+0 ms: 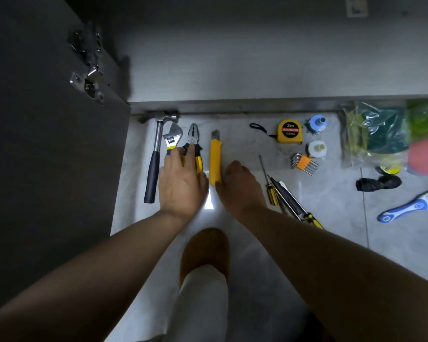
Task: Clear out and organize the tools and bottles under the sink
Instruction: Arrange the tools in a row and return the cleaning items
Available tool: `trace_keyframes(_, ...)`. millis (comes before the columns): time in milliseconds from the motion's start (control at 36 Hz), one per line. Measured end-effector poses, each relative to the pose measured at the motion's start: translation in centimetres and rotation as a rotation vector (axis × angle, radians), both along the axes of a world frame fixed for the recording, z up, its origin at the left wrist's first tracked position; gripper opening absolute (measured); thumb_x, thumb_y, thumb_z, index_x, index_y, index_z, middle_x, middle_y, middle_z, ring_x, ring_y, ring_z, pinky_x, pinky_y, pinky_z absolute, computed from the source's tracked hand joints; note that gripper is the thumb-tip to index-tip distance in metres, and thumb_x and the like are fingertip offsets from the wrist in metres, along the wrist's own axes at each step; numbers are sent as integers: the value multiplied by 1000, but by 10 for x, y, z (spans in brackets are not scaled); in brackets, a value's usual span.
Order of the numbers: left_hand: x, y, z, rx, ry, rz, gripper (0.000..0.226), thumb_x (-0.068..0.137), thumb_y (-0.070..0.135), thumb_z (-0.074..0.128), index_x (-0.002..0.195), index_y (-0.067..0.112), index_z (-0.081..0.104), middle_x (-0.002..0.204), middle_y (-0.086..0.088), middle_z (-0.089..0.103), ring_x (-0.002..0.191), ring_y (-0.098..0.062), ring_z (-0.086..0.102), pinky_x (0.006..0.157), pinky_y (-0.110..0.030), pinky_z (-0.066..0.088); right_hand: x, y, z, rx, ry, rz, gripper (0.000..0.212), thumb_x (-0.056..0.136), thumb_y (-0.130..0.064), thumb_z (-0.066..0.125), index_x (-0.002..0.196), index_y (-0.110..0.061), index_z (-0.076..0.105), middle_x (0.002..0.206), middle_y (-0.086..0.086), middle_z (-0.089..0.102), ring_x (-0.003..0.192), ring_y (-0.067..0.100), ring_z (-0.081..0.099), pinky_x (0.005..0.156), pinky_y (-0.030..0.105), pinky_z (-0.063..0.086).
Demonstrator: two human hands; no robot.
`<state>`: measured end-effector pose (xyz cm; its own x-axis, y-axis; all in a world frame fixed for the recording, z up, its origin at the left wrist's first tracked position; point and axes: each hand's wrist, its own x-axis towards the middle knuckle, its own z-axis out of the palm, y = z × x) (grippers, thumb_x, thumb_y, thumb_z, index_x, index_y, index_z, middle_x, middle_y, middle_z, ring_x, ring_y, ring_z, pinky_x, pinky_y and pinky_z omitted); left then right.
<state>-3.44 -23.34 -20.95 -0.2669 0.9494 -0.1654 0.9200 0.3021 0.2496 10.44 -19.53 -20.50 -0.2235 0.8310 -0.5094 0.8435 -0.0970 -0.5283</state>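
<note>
Left hand lies flat on the pliers, grip apart. Right hand curls by the knife at 10 o'clock, grip unclear.

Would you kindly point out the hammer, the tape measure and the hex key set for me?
hammer [153,166]: head view, on the black grip of its handle.
tape measure [289,131]: head view, on the round black label of its yellow case.
hex key set [303,163]: head view, on its orange holder.
</note>
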Motion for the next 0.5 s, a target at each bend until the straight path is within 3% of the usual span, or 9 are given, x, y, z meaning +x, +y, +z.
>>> trace_keyframes(83, 11, 0, 1, 88, 6, -81, 57, 89, 27, 63, 143, 15, 48, 123, -12, 49, 109, -32, 49, 84, -42, 44, 34, -16, 9, 55, 28, 27, 28, 91, -23, 60, 115, -14, 51, 113, 9, 56, 98, 33, 61, 74, 35, 48)
trace_keyframes(194, 42, 3, 2, 111, -156, -274, 44, 85, 16, 61, 129, 13, 62, 119, -12, 52, 104, -35, 52, 86, -44, 44, 92, -38, 17, 80, -69, 19, 23, 93, -21, 55, 115, -16, 51, 114, 8, 55, 96, 33, 61, 74, 42, 51)
trace_keyframes(306, 78, 4, 1, 23, -341, -450, 48, 89, 13, 62, 136, 14, 60, 115, -12, 51, 102, -30, 53, 86, -44, 48, 137, -59, 25, 45, -225, -86, 25, 93, -34, 58, 113, -20, 51, 113, 4, 52, 90, 34, 62, 70, 44, 53)
trace_keyframes(500, 116, 7, -10, -119, -322, -578, 54, 96, 27, 59, 148, 24, 48, 124, -7, 47, 113, -27, 52, 92, -42, 49, 167, -79, 20, -33, -352, -88, 37, 92, -40, 63, 124, -23, 54, 125, 1, 55, 102, 30, 63, 77, 36, 51)
